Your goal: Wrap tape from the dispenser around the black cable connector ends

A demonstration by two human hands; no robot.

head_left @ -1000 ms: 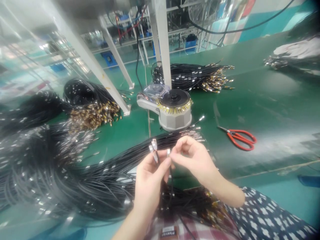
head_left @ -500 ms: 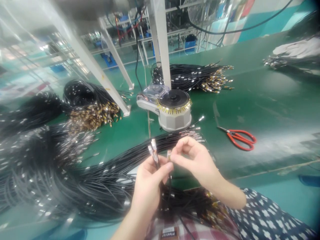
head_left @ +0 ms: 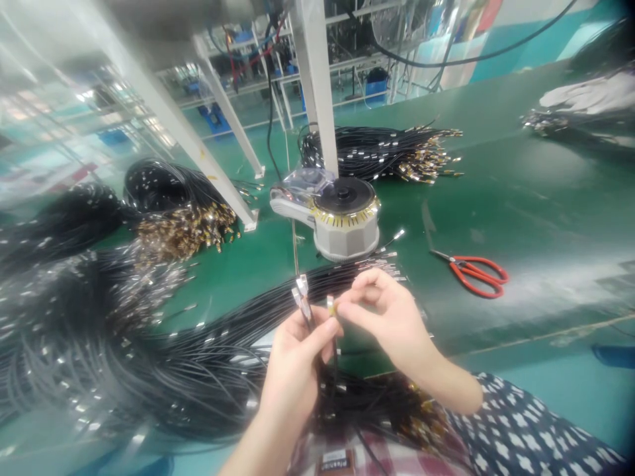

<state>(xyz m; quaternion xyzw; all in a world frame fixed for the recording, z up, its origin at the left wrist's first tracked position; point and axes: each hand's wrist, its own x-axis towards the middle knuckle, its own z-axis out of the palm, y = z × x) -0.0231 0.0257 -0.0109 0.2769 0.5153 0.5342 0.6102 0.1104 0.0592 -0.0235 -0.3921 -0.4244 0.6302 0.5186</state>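
Observation:
My left hand (head_left: 292, 367) is closed around a few thin black cables whose silver connector ends (head_left: 301, 294) stick up above its fingers. My right hand (head_left: 391, 320) pinches another black cable just below its metal tip (head_left: 331, 305), right beside the left thumb. Both hands hover over a big heap of black cables (head_left: 149, 357) that runs across my lap and the green table. Directly behind the hands stands a round white tape dispenser (head_left: 342, 218) with yellow strips around its rim.
Red-handled scissors (head_left: 473, 272) lie on the green table to the right. More cable bundles with gold ends lie at the left (head_left: 183, 221) and behind the dispenser (head_left: 397, 152). White frame legs (head_left: 317, 86) rise from the table. Another pile (head_left: 580, 106) sits far right.
My right hand has shifted slightly left, bringing its cable tip closer to the ends held in my left hand. The hands otherwise stay in place.

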